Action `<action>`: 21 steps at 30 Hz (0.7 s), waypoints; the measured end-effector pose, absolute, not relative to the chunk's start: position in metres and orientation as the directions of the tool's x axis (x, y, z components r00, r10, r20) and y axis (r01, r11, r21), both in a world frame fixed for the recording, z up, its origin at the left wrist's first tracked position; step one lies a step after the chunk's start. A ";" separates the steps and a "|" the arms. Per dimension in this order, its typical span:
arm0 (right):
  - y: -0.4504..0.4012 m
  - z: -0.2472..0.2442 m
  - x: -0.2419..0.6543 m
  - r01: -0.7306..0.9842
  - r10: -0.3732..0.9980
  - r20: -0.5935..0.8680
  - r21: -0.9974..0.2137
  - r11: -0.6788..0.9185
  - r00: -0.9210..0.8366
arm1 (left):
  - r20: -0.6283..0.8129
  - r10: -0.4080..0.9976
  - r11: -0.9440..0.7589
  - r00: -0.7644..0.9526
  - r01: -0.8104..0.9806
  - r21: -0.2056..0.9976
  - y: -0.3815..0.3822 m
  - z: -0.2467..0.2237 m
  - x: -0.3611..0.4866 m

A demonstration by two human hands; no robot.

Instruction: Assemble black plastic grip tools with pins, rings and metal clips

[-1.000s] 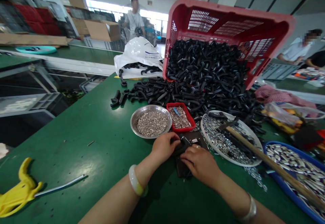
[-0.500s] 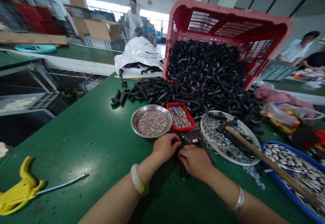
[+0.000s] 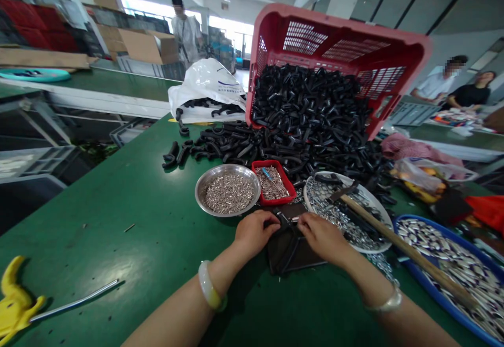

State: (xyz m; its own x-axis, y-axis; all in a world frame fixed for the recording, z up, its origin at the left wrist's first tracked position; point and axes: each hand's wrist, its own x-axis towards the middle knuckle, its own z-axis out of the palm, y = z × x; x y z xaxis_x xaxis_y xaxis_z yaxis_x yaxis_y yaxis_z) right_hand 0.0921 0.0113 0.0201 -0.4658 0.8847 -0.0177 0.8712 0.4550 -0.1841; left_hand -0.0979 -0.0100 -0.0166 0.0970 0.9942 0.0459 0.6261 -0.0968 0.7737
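My left hand [image 3: 255, 232] is closed, thumb and fingers pinched on a black plastic handle part [image 3: 290, 250]. That part lies over a dark flat block [image 3: 311, 255] on the table. My right hand [image 3: 325, 235] is closed too, its fingertips at a small ridged silver piece, spring-like [image 3: 294, 219], beside the black part. A short metal pin or rod [image 3: 279, 212] shows at the block's far end. Just beyond my left hand stands a metal bowl [image 3: 200, 192] of small rivet-like pieces, with a red tray [image 3: 292, 192] of longer pins and a blue-handled tool beside it.
A tipped red crate [image 3: 338, 21] spills black handle parts [image 3: 311, 105] across the back. A white tray [image 3: 388, 221] holds metal pieces and a hammer [image 3: 378, 226]. Right of it is a blue basin [image 3: 441, 310]. A yellow tool [image 3: 16, 305] lies at left. Other people are beyond.
My right hand has moved right and slightly up, from the black part to the ridged silver piece, uncovering more of the block. My left hand stays at the black part. The view has shifted.
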 end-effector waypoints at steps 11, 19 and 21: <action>0.030 0.020 0.087 0.853 0.850 -0.141 -0.223 0.473 -0.508 | 0.018 0.995 -0.069 0.098 0.546 0.835 -0.007 -0.028 -0.097; 0.040 0.029 0.075 0.872 0.838 -0.244 -0.173 0.457 -0.488 | 0.012 0.995 -0.063 0.096 0.556 0.829 -0.009 -0.024 -0.096; 0.045 0.030 0.072 0.872 0.832 -0.264 -0.176 0.456 -0.488 | 0.016 0.996 -0.066 0.093 0.562 0.824 -0.009 -0.023 -0.097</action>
State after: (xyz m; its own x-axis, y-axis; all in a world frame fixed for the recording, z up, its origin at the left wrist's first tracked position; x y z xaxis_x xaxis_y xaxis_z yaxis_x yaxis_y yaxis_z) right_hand 0.0719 0.0453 0.0303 -0.4884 0.8318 -0.2636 0.8722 0.4564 -0.1759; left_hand -0.0968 -0.0092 -0.0233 0.0931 0.9955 0.0157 0.5624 -0.0656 0.8243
